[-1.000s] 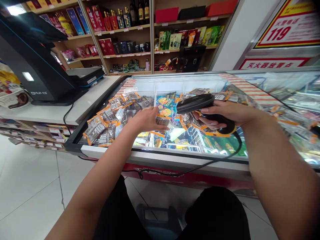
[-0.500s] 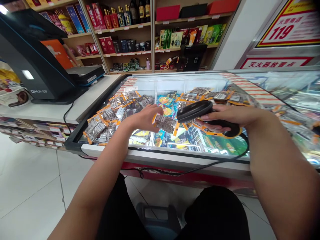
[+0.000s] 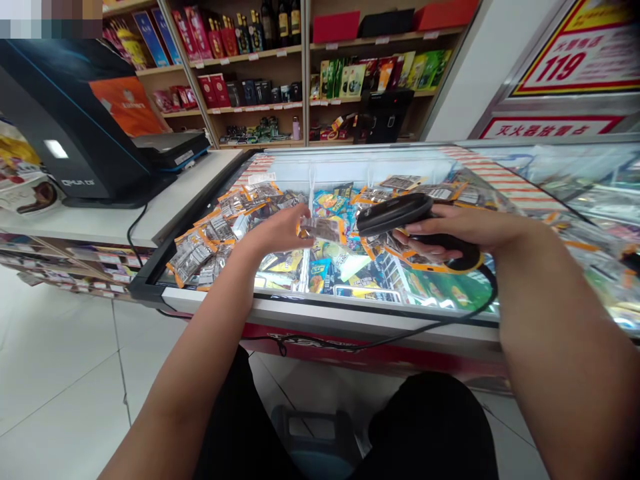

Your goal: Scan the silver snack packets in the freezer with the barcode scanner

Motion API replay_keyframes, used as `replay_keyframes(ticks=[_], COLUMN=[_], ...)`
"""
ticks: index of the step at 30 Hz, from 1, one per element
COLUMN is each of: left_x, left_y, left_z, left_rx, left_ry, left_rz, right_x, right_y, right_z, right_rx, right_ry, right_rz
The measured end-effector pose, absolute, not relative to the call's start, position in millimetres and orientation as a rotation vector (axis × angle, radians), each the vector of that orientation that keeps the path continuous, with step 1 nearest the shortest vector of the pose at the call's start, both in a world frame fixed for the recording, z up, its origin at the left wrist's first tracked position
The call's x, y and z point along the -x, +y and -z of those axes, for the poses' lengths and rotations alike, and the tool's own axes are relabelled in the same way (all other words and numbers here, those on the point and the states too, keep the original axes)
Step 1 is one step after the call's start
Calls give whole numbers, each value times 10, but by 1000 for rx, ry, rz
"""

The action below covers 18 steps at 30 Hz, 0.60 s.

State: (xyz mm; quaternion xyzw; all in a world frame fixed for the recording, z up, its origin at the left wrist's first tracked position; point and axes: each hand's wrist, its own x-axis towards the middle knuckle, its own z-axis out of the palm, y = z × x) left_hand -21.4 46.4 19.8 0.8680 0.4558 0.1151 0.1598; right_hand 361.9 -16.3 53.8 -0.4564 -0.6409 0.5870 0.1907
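Note:
My left hand (image 3: 277, 231) is closed on the end of a small snack packet (image 3: 324, 230) with orange edges, held above the freezer's glass top. The packet's print is blurred. In my right hand (image 3: 445, 233) is a black barcode scanner (image 3: 397, 213) with yellow trim, its head pointing left toward the packet, a small gap between them. A black cable (image 3: 440, 323) loops down from the scanner's handle and along the freezer's front. Similar orange-edged packets (image 3: 193, 255) lie piled on the glass at the left, and more packets (image 3: 400, 183) lie behind and below the scanner.
The chest freezer (image 3: 350, 310) holds colourful bags under its glass. On a white counter (image 3: 120, 220) at the left stands a dark scale or checkout machine (image 3: 75, 133). Shelves (image 3: 255, 50) with bottles and boxes line the back. A blue-grey stool (image 3: 315, 427) shows between my legs.
My left hand has tilted and raised the packet slightly, turning it flatter beside the scanner head. The scanner has shifted very slightly right and up.

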Motion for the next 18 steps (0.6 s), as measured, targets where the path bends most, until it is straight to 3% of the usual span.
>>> replay_keyframes(ticks=[5, 18], left_x=[119, -672], left_y=[498, 340], left_z=[-118, 13], left_rx=[-2500, -2683], left_ry=[1666, 1080], left_rz=[-266, -140], right_x=[-3626, -3664], right_y=[-94, -6], right_z=[-535, -454], right_rx=[1058, 1040], right_ry=[-1836, -1866], right_rz=[-1670, -1629])
